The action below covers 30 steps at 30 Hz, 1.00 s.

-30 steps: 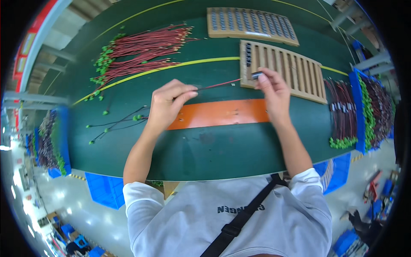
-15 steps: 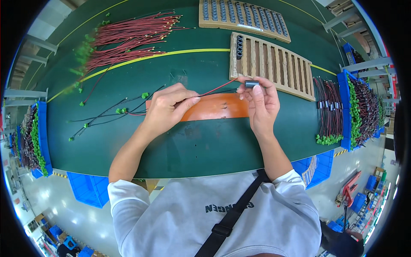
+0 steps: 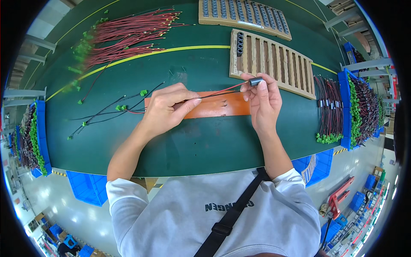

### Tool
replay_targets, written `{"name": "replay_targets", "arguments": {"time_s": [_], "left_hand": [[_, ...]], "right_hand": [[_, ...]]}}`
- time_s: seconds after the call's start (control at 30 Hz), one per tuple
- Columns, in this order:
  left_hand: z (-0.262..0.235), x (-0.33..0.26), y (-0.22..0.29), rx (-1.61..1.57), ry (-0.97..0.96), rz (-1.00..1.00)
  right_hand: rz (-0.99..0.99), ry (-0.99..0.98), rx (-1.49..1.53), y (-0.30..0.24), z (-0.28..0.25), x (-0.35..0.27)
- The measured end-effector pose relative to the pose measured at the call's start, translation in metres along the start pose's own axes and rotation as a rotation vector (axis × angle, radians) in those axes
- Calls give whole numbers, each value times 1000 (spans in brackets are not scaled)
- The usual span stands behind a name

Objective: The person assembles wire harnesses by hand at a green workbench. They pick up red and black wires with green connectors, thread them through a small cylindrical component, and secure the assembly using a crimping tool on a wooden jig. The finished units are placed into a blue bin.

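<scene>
My left hand (image 3: 173, 106) is closed in a pinch on a red and black wire pair (image 3: 214, 94). Its tail, with a green connector (image 3: 121, 108), trails out to the left. Between the thumb and fingers of my right hand (image 3: 265, 100) is a dark grey ferrite core (image 3: 255, 81), a short tube. The red wire runs up to the core's left end; whether it has entered cannot be told. Below it, the black wire reaches the fingers of my right hand. Both hands hover over an orange mat (image 3: 209, 110) on the green table.
A slotted cardboard tray (image 3: 274, 64) holds several cores in one row; a fuller core tray (image 3: 244, 17) lies behind. Red wires (image 3: 132, 36) spread at far left. Finished-looking wires with cores (image 3: 329, 107) lie right, beside a blue bin (image 3: 346, 111). Loose black wires (image 3: 107, 111) lie left.
My right hand has tilted the core and shifted slightly right. The black wire now shows more clearly alongside the red one between my hands. The left hand has barely moved.
</scene>
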<state>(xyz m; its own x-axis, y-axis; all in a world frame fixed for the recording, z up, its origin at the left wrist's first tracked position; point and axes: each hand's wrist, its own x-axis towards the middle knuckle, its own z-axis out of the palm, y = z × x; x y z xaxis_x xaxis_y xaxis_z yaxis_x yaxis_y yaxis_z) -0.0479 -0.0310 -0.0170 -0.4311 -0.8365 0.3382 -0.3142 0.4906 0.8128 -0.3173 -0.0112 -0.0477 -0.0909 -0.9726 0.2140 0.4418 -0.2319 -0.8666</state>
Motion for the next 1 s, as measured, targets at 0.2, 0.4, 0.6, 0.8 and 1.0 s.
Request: {"name": "replay_targets", "arguments": {"time_s": [0.2, 0.4, 0.6, 0.8, 1.0], "left_hand": [[0, 0, 1, -9, -12, -21], [1, -1, -1, -20, -11, -60], [3, -1, 5, -16, -28, -81], [10, -3, 9, -52, -56, -94], [17, -5, 7, -10, -28, 89]], "right_hand": [[59, -45, -6, 2, 3, -6], [62, -112, 0, 3, 10, -10], [25, -135, -191, 3, 19, -15], [51, -205, -262, 6, 35, -27], [260, -287, 156, 15, 38, -32]]}}
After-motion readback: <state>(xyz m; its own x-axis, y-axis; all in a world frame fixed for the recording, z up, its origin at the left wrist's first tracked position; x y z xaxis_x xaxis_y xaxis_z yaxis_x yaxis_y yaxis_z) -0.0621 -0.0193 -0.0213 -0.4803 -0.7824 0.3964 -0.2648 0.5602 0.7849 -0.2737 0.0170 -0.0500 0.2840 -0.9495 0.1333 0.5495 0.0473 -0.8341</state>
